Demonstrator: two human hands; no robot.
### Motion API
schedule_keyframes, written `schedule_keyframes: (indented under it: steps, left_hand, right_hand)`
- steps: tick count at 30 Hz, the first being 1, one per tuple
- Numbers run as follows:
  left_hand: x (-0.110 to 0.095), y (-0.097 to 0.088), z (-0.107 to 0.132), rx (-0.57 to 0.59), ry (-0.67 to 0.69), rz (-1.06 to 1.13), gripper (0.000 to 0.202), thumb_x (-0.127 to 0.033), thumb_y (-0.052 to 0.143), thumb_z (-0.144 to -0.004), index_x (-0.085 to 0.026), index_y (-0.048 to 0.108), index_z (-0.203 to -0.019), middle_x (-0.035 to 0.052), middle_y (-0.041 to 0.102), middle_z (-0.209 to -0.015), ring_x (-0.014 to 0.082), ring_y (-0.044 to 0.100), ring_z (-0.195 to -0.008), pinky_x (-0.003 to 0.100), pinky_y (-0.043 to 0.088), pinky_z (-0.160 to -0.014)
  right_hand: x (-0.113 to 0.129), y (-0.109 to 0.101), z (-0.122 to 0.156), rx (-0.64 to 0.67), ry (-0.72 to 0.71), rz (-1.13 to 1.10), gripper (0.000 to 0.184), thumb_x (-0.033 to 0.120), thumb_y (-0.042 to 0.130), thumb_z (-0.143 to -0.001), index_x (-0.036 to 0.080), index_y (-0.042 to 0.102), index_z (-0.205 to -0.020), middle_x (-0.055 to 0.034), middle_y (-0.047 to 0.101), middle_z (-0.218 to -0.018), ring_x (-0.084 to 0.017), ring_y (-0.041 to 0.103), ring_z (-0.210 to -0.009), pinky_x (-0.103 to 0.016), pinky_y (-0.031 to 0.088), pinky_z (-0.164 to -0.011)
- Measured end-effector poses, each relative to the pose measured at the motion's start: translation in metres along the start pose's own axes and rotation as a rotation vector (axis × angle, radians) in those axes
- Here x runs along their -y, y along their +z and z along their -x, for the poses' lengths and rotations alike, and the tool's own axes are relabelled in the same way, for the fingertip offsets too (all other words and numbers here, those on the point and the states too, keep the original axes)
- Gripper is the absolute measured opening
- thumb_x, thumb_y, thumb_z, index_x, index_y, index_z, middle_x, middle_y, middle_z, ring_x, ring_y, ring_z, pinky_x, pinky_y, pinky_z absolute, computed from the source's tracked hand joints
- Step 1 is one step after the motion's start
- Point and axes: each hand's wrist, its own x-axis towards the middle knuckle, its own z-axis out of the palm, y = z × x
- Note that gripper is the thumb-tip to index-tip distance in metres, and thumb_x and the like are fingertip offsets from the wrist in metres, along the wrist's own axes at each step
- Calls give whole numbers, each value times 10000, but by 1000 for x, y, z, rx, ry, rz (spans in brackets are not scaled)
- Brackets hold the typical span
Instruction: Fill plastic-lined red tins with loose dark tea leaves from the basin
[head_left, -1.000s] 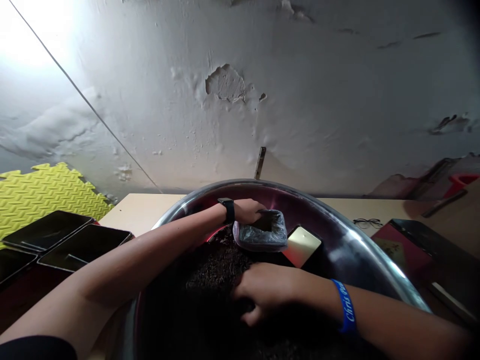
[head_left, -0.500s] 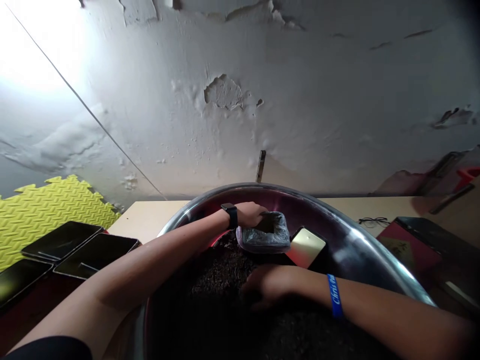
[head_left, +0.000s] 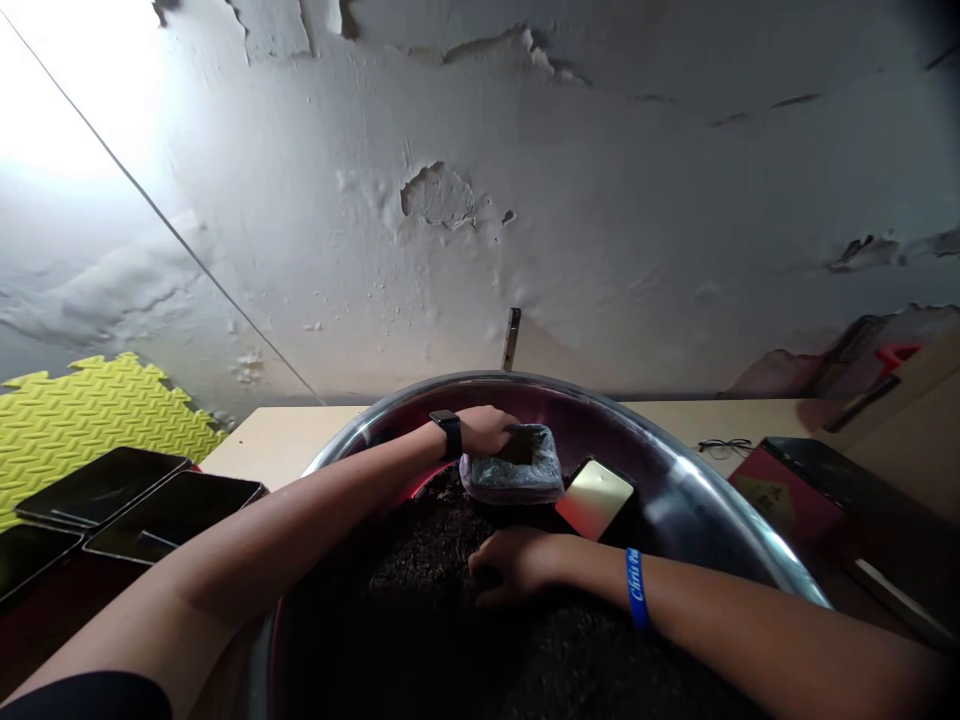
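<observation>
My left hand [head_left: 484, 430] is closed on the left rim of a small box [head_left: 514, 490] lined with clear plastic. The box sits tilted inside a wide metal basin [head_left: 679, 465], against dark, loose, shredded bits [head_left: 420, 545] that look like dried tea leaves. Lower down, my right hand [head_left: 517, 568] rests at the surface of these bits, its fingers and thumb curled inward. Whatever lies in that curl is too dark to make out. Beside the box, a pale gold, phone-like slab [head_left: 596, 497] leans inside the basin.
Several dark-screened tablets [head_left: 176, 510] lie at left, near a yellow foam mat [head_left: 112, 415]. Glasses [head_left: 724, 445] and a red box [head_left: 787, 490] are on the table [head_left: 289, 435] at right. A thin upright device [head_left: 511, 340] stands behind the basin, before a peeling wall [head_left: 600, 200].
My right hand has risen slightly out of the dark bits, and its curled fingers show more clearly. My left hand keeps its hold on the box. The whole view has shifted a little.
</observation>
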Motion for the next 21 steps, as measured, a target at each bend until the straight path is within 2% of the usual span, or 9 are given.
schedule_keyframes:
  steps: [7, 11, 15, 17, 21]
  left_hand:
    - [-1, 0, 3, -21, -5, -2, 315, -285, 354, -831, -211, 578, -1039, 59, 646, -946, 197, 589, -836, 285, 423, -704]
    - [2, 1, 2, -20, -9, 5, 312, -291, 348, -833, -202, 585, -1016, 58, 646, -945, 188, 589, -833, 278, 422, -708]
    - [3, 2, 1, -22, -17, 5, 317, -281, 331, -833, -210, 593, -999, 59, 649, -919, 194, 592, -813, 284, 422, -690]
    - [2, 3, 1, -29, -21, 14, 323, -281, 334, -831, -219, 592, -1013, 57, 647, -924, 195, 591, -813, 284, 420, -688]
    - [0, 2, 1, -45, -32, 32, 325, -279, 352, -824, -227, 590, -1039, 49, 644, -947, 190, 584, -821, 278, 413, -701]
  right_hand:
    - [2, 0, 1, -21, 1, 10, 364, 472, 478, -732, 206, 576, -959, -34, 636, -872, -168, 573, -694, -245, 375, -532]
    - [6, 1, 1, -50, -58, 157, 398, 468, 473, -739, 176, 578, -988, -75, 625, -927, -206, 586, -737, -280, 403, -559]
    - [9, -1, 5, -64, -188, 253, 245, 261, 463, -781, 175, 583, -976, -63, 622, -935, -180, 589, -761, -270, 412, -612]
    - [12, -4, 8, -92, -225, 260, 232, 187, 442, -789, 185, 576, -979, -50, 621, -934, -165, 584, -772, -256, 405, -620]
    - [25, -16, 12, -191, -199, 323, 226, 245, 433, -797, 185, 550, -982, -54, 613, -863, -155, 560, -639, -263, 371, -537]
